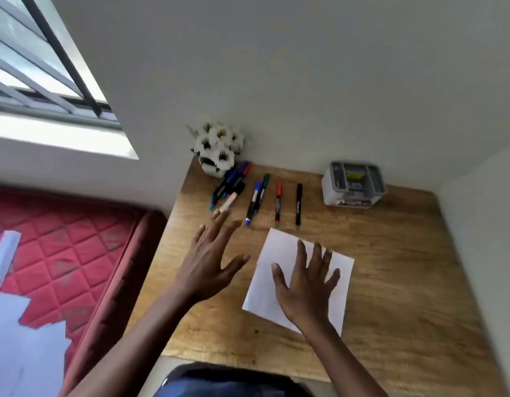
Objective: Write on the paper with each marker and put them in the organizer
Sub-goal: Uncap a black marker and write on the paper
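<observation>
Right hand flat, fingers spread, pressing the white paper sheet on the wooden surface. Left hand wide open, empty, fingertips near the loose markers; grey plastic organizer far right.

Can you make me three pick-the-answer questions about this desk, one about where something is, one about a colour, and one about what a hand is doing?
1. Where is the organizer?
A. At the back right of the desk
B. On the paper
C. Beside the flowers

2. What colour is the cap of the marker lying just left of the black marker?
A. Yellow
B. Red
C. White

3. What is the right hand doing?
A. Holding a marker
B. Lifting the organizer
C. Lying flat on the paper

Answers: 1 A, it stands near the back right corner. 2 B, its far end is red. 3 C, the fingers are spread on the sheet.
</observation>
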Available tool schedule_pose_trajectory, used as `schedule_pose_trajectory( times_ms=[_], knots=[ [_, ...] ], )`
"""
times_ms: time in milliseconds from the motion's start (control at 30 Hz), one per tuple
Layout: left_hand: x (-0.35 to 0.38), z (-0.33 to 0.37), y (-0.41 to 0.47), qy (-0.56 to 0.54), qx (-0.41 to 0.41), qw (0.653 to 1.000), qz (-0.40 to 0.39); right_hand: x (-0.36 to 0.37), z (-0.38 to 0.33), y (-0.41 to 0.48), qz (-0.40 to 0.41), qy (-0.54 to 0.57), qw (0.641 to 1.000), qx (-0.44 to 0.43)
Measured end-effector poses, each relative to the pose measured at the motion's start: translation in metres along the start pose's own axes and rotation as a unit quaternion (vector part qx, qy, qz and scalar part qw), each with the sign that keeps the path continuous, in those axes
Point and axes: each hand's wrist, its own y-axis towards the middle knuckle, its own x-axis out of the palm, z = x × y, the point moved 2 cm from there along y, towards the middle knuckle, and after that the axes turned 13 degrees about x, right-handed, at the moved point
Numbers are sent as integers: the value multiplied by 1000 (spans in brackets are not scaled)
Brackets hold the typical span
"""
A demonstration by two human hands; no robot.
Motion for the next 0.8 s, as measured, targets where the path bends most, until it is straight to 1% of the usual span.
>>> schedule_pose_trajectory(
  times_ms=[33, 100, 233, 300, 400, 567, 633, 800],
  knots=[
    [11, -7, -3, 10, -10, 1000, -25, 7, 1, 3, -4, -17, 1000, 13],
    [28, -23, -6, 39, -24, 997, -58, 21, 3, 14, 15, -43, 999, -4],
    [56, -45, 0, 94, -13, 986, -139, 31, 15, 34, 22, -113, 988, -105],
    [64, -52, 0, 121, -6, 980, -160, 29, 22, 44, 27, -137, 977, -160],
    [73, -57, -5, 156, 11, 977, -144, 24, 29, 57, 23, -153, 964, -216],
    [75, -56, -7, 165, 17, 976, -138, 22, 34, 68, 18, -170, 945, -279],
    [74, -54, -8, 169, 19, 975, -145, 20, 33, 69, 14, -172, 939, -297],
    [76, -56, -11, 162, 37, 978, -128, 22, 34, 71, 11, -162, 935, -316]
  ],
)
